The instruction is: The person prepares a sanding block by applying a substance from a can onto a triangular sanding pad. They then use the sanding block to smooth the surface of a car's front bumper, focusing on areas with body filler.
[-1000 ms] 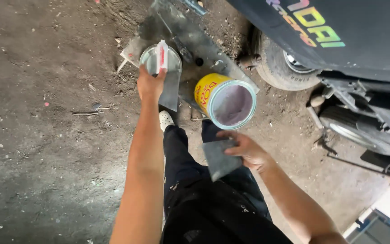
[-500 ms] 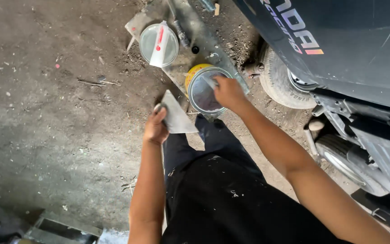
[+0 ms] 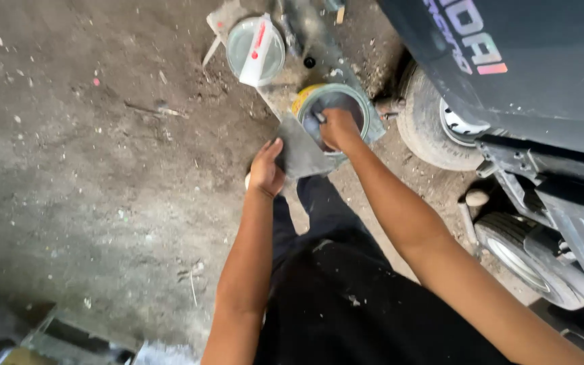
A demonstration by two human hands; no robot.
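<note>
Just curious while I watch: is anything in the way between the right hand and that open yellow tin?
Nothing visible. The right hand already reaches into the open tin. The grey sheet, held by the left hand, sits beside the tin's near edge.

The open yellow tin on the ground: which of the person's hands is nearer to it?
Right. The right hand is over the mouth of the yellow tin, fingers reaching inside. The left hand is beside it, lower left, gripping a flat grey sheet whose far edge reaches the tin.
</note>
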